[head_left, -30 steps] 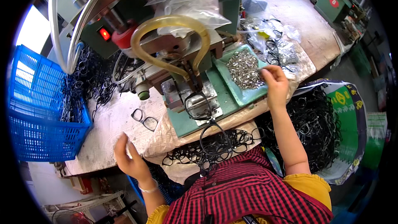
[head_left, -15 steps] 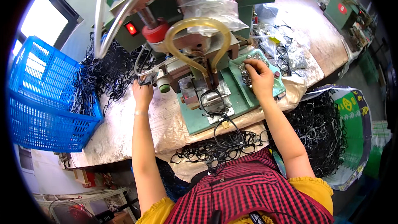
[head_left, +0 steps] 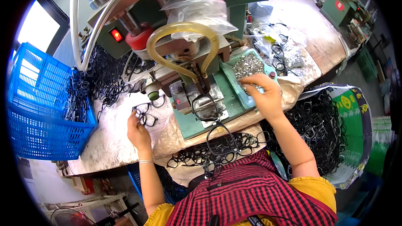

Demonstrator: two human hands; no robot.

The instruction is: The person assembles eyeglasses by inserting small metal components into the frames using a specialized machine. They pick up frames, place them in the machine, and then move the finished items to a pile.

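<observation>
My left hand (head_left: 139, 133) is closed on a black eyeglass frame (head_left: 147, 118) over the table, left of the press. My right hand (head_left: 266, 97) hovers at the near part of a pale green tray (head_left: 239, 97) of small silvery metal parts (head_left: 249, 67). Its thumb and index finger are drawn together; anything between them is too small to make out. Between my hands, another black eyeglass frame (head_left: 222, 125) sits at the fixture of the green press (head_left: 190, 130), one rim hanging toward me. A yellowish hose (head_left: 184, 26) loops above this fixture.
A blue basket (head_left: 46, 129) with black frames stands at left, beside a dark heap of frames (head_left: 109, 75). More frames (head_left: 197, 152) lie along the near table edge. A large sack (head_left: 318, 134) full of black pieces is at right. Clear bags (head_left: 197, 10) hang on the press.
My left hand has come nearer from the heap side, bringing an eyeglass frame with it. My right hand has drawn back toward me, uncovering more metal parts. The whole view has shifted slightly.
</observation>
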